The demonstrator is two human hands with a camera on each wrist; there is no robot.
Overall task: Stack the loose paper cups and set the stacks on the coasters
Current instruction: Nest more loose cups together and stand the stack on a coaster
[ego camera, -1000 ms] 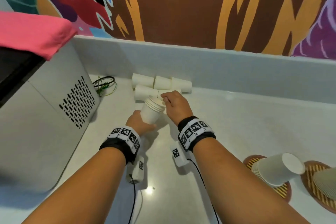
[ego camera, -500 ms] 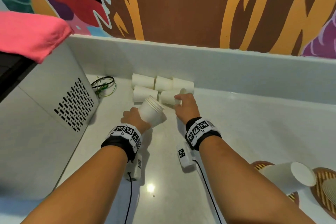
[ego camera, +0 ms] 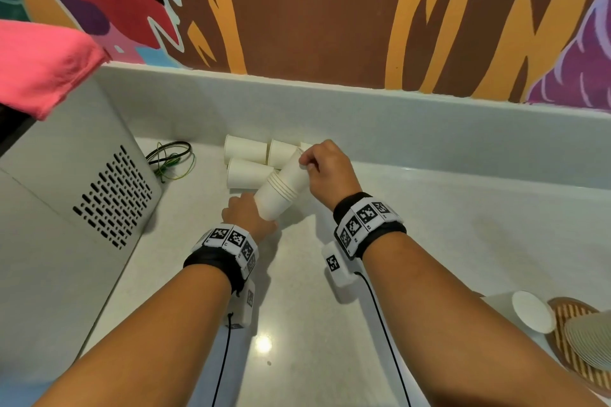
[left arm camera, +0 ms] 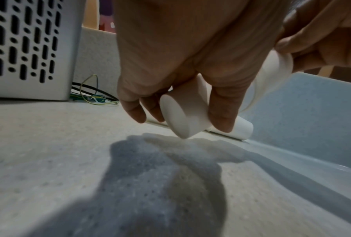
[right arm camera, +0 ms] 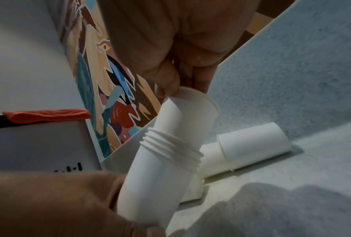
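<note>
My left hand (ego camera: 246, 215) grips the base of a tilted stack of white paper cups (ego camera: 274, 198), its mouth pointing up and to the right. One more cup (ego camera: 294, 168) sits partly inside that mouth, and my right hand (ego camera: 325, 165) pinches its rim (right arm camera: 189, 115). The left wrist view shows fingers curled round the stack's bottom (left arm camera: 182, 112), just above the counter. Loose cups (ego camera: 246, 149) (ego camera: 246, 173) lie on their sides by the back wall. At the lower right, a cup stack (ego camera: 591, 340) rests on a slatted wooden coaster (ego camera: 568, 317); a tipped stack (ego camera: 529, 311) lies beside it.
A grey appliance with vent slots (ego camera: 99, 208) stands at the left, a pink cloth (ego camera: 39, 66) on top. Coiled wires (ego camera: 172, 158) lie behind it, near the loose cups. A raised white ledge (ego camera: 396, 129) runs along the back under a painted wall.
My right hand took a loose cup from the pile and brought it into the mouth of the stack. The left hand raised and tilted the stack towards it.
</note>
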